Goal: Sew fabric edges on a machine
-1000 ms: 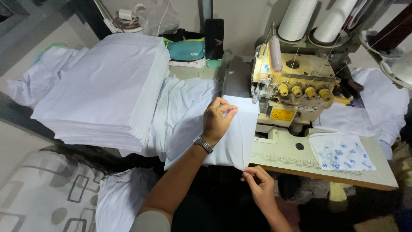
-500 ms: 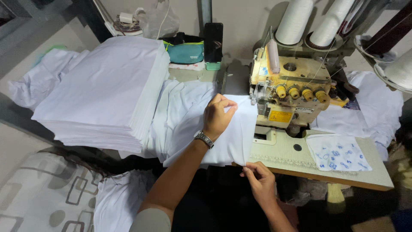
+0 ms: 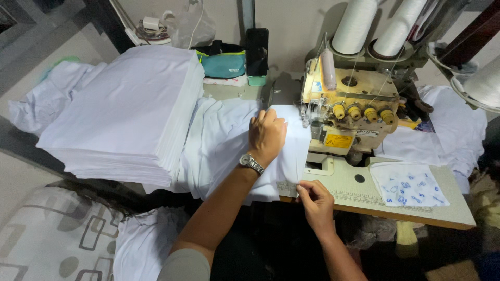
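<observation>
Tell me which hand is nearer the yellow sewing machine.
Left. The left hand presses the white cloth just beside the sewing machine; the right hand pinches the cloth's edge lower down.

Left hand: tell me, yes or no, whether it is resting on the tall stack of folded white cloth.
No. The left hand lies flat on the white cloth by the sewing machine, clear of the stack.

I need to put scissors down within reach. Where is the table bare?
Bare table shows between the machine base and the front edge, left of the printed cloth. Everything left of the machine is crowded: white fabric under the left hand, then the stack. The right hand pinches the fabric's edge.
</observation>
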